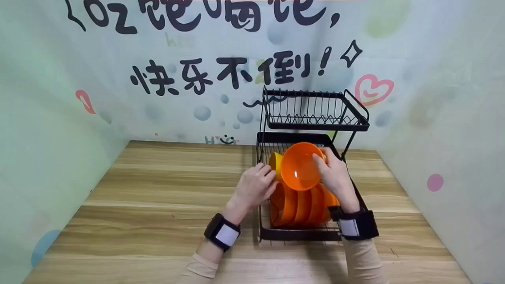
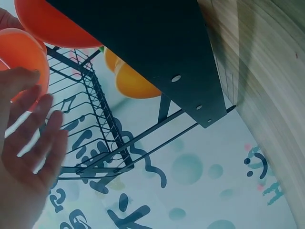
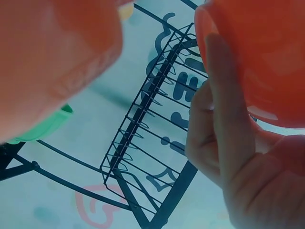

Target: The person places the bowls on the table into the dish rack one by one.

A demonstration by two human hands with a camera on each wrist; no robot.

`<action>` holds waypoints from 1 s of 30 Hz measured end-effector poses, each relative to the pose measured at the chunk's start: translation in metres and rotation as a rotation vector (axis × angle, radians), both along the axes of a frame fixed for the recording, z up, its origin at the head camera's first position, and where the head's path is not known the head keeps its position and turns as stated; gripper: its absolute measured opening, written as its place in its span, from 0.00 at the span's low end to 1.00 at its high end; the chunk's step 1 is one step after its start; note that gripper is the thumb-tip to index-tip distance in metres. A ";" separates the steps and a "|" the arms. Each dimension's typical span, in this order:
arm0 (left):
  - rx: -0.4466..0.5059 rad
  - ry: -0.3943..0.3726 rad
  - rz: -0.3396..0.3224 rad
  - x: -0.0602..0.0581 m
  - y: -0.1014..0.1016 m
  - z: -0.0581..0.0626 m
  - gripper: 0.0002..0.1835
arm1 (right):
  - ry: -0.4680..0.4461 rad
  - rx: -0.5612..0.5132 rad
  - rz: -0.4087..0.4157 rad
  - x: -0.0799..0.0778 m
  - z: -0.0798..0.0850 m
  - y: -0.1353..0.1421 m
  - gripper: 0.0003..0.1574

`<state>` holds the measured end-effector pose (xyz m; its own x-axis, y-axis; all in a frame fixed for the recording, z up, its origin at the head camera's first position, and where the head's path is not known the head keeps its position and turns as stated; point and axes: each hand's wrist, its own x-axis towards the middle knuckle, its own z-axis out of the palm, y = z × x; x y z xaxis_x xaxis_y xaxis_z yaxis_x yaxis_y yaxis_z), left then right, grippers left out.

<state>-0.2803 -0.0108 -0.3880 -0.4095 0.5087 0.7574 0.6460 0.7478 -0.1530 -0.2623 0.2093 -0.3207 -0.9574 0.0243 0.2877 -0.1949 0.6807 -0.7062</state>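
Observation:
My right hand (image 1: 335,169) pinches the rim of an orange bowl (image 1: 300,167), raised above the lower tier of a black dish rack (image 1: 302,234), its inside facing the head camera. In the right wrist view, the fingers (image 3: 228,109) lie along this bowl (image 3: 276,62). Just left of it is my left hand (image 1: 254,183), near a yellow bowl (image 1: 275,161). Seen from the left wrist, its fingers (image 2: 40,129) are loosely bent, with no visible grip on anything. Several orange bowls (image 1: 284,205) stand on edge in a row at the front of the lower tier.
The upper rack tier (image 1: 315,126) rises behind the bowls and holds nothing visible. A green bowl edge (image 3: 50,125) shows in the right wrist view. The wooden table (image 1: 158,197) extends to both sides, with a printed cloth (image 1: 197,114) behind.

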 end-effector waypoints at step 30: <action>-0.103 -0.551 0.434 0.007 -0.005 -0.007 0.18 | 0.017 0.118 -0.232 0.006 0.013 0.036 0.35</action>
